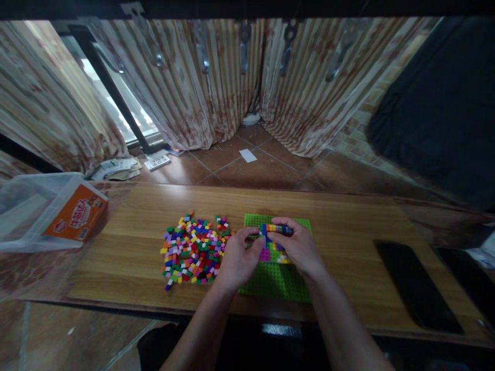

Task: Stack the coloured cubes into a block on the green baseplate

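A green studded baseplate [276,281] lies on the wooden table, with a small build of coloured bricks [275,228] on its far half. My right hand [296,245] rests on the plate, its fingers curled around that build. My left hand [240,255] comes in from the left, fingertips pinched at the build's left end; what it pinches is too small to tell. A loose pile of many small coloured bricks [193,248] lies just left of the plate, beside my left hand.
A clear plastic tub [29,206] with an orange label stands at the table's far left. A dark flat phone-like slab [415,286] lies at the right. Beyond the table's far edge are floor tiles, papers and curtains.
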Motion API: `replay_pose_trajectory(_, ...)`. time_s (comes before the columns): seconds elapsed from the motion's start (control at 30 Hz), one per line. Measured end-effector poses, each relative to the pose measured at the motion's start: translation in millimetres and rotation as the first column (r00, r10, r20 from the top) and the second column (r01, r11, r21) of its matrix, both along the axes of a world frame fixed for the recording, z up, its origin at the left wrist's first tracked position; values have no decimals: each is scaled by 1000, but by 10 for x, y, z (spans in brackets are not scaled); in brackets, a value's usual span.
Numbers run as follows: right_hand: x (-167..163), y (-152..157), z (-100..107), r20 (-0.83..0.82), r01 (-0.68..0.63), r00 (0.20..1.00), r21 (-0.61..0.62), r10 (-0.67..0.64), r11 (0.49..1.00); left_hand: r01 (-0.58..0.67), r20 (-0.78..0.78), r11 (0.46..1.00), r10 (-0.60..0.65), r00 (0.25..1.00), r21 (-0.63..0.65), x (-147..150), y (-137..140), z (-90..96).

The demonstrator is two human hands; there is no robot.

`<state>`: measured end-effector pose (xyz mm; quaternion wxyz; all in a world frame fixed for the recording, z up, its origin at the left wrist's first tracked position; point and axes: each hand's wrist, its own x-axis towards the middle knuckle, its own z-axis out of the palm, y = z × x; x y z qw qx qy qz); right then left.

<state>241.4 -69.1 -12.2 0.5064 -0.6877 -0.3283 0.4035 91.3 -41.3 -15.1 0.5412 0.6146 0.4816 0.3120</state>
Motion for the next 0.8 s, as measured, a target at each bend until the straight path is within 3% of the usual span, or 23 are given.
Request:
replay_pose_trajectory(0.13,12,-31,-25,-3,-9,1000,-10,9,1000,24,-17,998,-23,1000,49,-34,18,0)
replay_pose_trajectory(0.27,95,-67,-82,-73,38,997,77,-32,996,-1,-56,997,6,998,82,-142,103,47)
replay_pose_trajectory(0.33,163,-76,-111,-95,97,992,117,-86,988,-36,-151,992,55,987,124,-229,170,98)
replay_pose_trajectory(0.47,276,-88,-147,-104,176,981,159,-161,971,-105,-449,946,241,860,307,-438,302,182)
replay_pose_trajectory(0.57,297,-107,-148,-109,181,980,153,-166,971,-65,-583,916,306,753,396,-570,364,195)
replay_pose_trajectory(0.67,281,-126,-137,-99,164,983,134,-152,977,-18,-652,911,308,692,412,-648,396,188)
replay_pose_trajectory(0.8,261,-138,-115,-84,159,985,127,-149,979,-15,-675,929,281,682,371,-715,436,199)
